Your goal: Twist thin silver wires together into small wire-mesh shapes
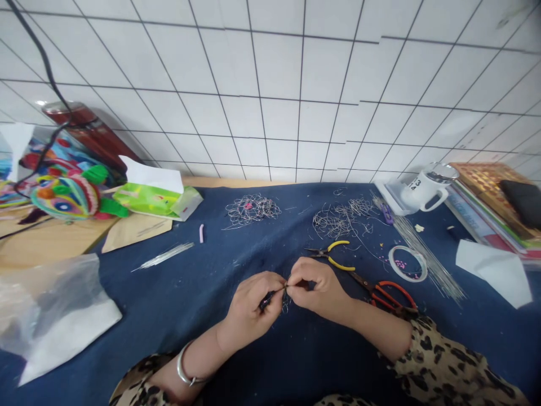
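Left hand [256, 300]: fingers pinched, tips meeting those of the right hand [321, 286], likewise pinched. Small wire piece [286, 306]: thin, looped, gripped between both sets of fingers, partly hidden by them; detail too small to tell. Yellow-handled pliers [326, 253]: just beyond the right fingers, handles spread. Red-handled scissors [375, 288]: right of the fingers, near the right forearm. Round dish [390, 262]: farther right, pink beads [399, 264] inside. Straight wires [431, 262]: bundle, right of the dish. Wire tangles, two: one [256, 208] straight beyond the fingers, one [338, 220] beyond and to their right. Thin pale rods [168, 255]: left of the fingers, well apart. Blue cloth [190, 299]: beneath all these, spread over the desk [87, 239].
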Motion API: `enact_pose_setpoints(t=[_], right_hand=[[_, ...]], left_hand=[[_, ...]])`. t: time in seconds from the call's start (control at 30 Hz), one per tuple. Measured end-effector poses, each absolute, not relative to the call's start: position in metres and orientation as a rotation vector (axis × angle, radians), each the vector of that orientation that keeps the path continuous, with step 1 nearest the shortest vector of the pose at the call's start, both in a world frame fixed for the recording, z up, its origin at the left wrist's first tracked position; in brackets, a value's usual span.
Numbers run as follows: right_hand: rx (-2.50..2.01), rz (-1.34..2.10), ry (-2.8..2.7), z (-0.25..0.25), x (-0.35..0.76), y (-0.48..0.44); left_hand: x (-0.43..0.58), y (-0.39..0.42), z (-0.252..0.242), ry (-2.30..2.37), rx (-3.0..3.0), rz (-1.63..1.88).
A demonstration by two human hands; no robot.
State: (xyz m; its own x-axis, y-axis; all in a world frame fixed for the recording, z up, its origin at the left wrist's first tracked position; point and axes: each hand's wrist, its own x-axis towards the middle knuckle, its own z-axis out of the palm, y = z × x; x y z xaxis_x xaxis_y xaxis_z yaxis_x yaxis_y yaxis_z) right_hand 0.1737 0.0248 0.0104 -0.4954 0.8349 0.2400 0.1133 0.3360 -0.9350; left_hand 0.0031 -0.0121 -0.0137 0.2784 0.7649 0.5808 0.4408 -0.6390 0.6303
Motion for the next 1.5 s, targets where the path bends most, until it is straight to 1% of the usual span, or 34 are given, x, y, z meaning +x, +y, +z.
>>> enact_pose_setpoints(t=[0.17,0.43,0.57,0.67,0.73,0.83,0.9,1.0,1.5], right_hand=[[-0.794,1.238,-1.834,0.012,0.175,0.028],[-0.793,1.320,-1.769,0.012,0.176,0.029],[-0.789,1.410,-1.749,0.008,0.178,0.031],[-0.783,1.429,-1.786,0.008,0.179,0.032],[-0.778,1.360,-1.842,0.010,0.178,0.033],[-0.760,1.116,-1.967,0.012,0.177,0.032],[-0.744,0.956,-2.048,0.012,0.176,0.031],[-0.726,0.812,-2.146,0.011,0.176,0.031],[-0.701,0.605,-2.350,0.010,0.178,0.032]], left_hand=[[0.003,-0.012,-0.015,1.057,2.243,1.290],[0.004,-0.011,-0.017,0.964,2.236,1.375],[0.003,-0.013,-0.017,0.961,2.236,1.192],[0.003,-0.015,-0.012,0.979,2.084,1.091],[0.003,-0.015,-0.008,1.016,1.886,1.077],[0.005,-0.013,-0.003,1.103,1.664,1.095],[0.005,-0.012,-0.002,1.168,1.609,1.116],[0.002,-0.009,-0.001,1.202,1.600,1.094],[-0.011,0.000,0.012,1.108,1.707,0.917]])
